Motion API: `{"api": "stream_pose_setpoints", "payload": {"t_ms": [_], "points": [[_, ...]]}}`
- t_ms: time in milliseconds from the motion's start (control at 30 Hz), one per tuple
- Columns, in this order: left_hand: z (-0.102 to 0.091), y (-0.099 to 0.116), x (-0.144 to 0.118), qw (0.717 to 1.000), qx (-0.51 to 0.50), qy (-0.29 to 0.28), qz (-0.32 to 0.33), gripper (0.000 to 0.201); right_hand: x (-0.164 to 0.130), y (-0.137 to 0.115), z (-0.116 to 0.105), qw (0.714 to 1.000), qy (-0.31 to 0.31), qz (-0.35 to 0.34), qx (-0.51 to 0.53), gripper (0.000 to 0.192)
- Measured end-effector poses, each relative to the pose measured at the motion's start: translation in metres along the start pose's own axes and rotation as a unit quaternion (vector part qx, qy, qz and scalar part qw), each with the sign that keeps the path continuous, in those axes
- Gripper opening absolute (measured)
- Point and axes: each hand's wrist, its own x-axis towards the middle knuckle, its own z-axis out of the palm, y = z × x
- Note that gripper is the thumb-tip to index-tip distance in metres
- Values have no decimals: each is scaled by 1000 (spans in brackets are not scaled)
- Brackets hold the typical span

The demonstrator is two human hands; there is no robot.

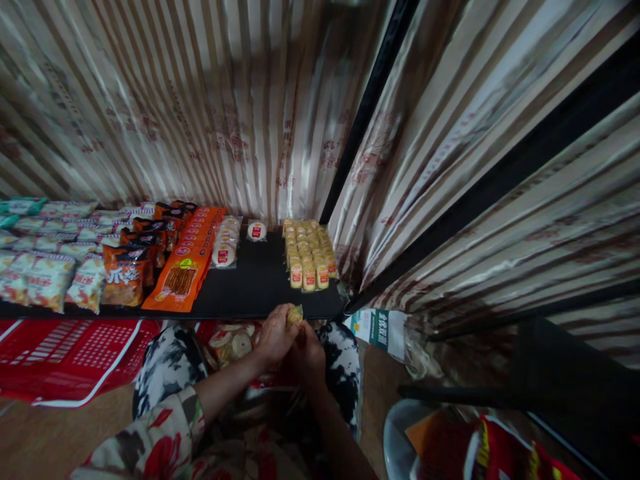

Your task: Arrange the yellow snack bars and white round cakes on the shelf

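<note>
In the head view, the left hand's (277,335) fingers grasp a yellow packet (295,314) by the counter's (245,283) near edge — the right hand's (309,355) hold I cannot tell. Similar packets (309,253) already stand in rows; loose packs (233,343) remain below.

Curtains (240,113) and rows of packaged snacks (180,267) suggest a stall.

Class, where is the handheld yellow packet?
In the head view, left of centre, the packet is where the left hand and right hand meet, below the yellow packets.
</note>
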Motion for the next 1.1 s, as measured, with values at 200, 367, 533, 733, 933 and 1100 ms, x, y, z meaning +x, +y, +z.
{"api": "stream_pose_setpoints", "payload": {"t_ms": [200, 367, 533, 733, 933, 1100], "points": [[9, 11, 17, 1000, -6, 3, 15, 41, 14, 14, -5, 997, 54, -43, -43, 46], [14, 23, 31, 999, -20, 9, 24, 41, 24, 17, -12, 988, 101, -77, -92, 49], [21, 34, 46, 999, -24, 10, 34, 41, 29, 13, -14, 965, 173, -152, -128, 55], [33, 43, 62, 999, 3, 2, 38, 35, 33, 10, -10, 959, 188, -170, -129, 61], [41, 49, 77, 999, 14, 7, 41, 33, 39, 7, -11, 963, 187, -162, -108, 64], [43, 52, 87, 998, 37, -10, 45, 34, 44, 16, -6, 968, 181, -138, -103, 65]]}}
